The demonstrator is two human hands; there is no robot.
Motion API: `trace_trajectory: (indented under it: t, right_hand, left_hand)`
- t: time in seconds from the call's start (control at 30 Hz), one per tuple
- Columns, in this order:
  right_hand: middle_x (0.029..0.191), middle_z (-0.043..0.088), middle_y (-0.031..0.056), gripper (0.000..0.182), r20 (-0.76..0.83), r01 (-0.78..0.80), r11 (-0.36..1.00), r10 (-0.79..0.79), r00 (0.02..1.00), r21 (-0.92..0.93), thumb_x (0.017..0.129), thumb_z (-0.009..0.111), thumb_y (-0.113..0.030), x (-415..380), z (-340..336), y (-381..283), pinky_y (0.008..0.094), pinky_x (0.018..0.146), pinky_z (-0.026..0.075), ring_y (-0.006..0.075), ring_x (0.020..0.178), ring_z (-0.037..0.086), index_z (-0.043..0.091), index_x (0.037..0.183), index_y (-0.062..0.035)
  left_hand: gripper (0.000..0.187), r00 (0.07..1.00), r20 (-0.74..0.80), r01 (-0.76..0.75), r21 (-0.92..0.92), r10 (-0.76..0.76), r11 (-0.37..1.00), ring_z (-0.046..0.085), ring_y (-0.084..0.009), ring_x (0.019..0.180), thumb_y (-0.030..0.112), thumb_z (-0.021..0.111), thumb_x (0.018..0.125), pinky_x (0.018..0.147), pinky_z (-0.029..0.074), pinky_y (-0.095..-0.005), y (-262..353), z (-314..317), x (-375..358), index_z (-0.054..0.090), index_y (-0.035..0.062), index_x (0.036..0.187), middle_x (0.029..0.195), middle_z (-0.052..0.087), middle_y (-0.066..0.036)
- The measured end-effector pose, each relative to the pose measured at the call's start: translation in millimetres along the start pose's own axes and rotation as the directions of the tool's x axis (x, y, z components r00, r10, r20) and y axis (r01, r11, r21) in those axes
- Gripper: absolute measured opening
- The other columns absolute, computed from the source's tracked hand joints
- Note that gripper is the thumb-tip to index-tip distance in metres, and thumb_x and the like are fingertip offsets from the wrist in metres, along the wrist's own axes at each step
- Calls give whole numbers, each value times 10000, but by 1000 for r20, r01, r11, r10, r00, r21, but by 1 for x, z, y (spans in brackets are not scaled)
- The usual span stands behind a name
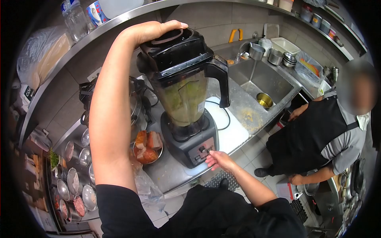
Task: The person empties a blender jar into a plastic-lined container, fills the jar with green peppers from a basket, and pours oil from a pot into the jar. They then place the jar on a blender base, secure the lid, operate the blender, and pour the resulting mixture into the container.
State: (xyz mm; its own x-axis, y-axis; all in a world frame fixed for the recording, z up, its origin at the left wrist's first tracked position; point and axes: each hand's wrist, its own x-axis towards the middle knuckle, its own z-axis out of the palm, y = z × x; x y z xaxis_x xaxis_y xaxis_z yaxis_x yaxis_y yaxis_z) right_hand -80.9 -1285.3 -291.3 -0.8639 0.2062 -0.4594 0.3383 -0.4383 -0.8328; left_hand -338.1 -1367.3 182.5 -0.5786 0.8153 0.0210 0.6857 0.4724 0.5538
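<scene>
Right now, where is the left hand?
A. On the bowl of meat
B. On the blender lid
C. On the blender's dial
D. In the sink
B: the left hand lies flat on the blender lid, pressing it down, while the right hand is at the controls on the blender base.

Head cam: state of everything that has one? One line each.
Blender: upright on counter, lid on, jar holds green mix.
Left hand: flat on the lid, pressing it.
Right hand: fingers at the base's control panel.
Tap: running, water falls into the sink.
Pot: in sink, holds yellow liquid.
Bowl: beside blender, full of reddish chunks.
Co-worker: standing at right, bent forward.
</scene>
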Motion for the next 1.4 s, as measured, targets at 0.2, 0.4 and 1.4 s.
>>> trace_trajectory:
  t: [0.2, 0.4, 1.4]
  right_hand:
    - [994, 649, 149, 539, 6, 19, 1000, -19, 1000, -21, 989, 496, -453, 0, 0, 1, 320, 607, 580, 191, 788, 641, 556, 1121, 66]
    - [988, 647, 148, 608, 3, -18, 1000, 18, 1000, 12, 970, 495, -522, -4, 3, -7, 322, 603, 579, 191, 785, 639, 553, 1127, 62]
    - [980, 650, 157, 538, -10, -14, 1000, 14, 1000, 1, 986, 502, -450, -2, 2, -5, 320, 611, 584, 195, 785, 644, 562, 1105, 71]
  left_hand:
    - [849, 999, 24, 49, -7, -48, 999, 653, -282, 976, 786, 618, 682, 871, 497, -397, -4, -3, 9, 703, 67, 1126, 1084, 676, -194]
    - [841, 999, 16, 28, -7, -28, 1000, 653, -277, 970, 781, 618, 686, 873, 496, -387, -3, -3, 10, 706, 67, 1122, 1076, 677, -195]
    - [808, 998, 35, 48, -15, -48, 999, 635, -282, 1019, 765, 603, 714, 916, 469, -404, -5, -6, 19, 698, 97, 1157, 1145, 663, -185]
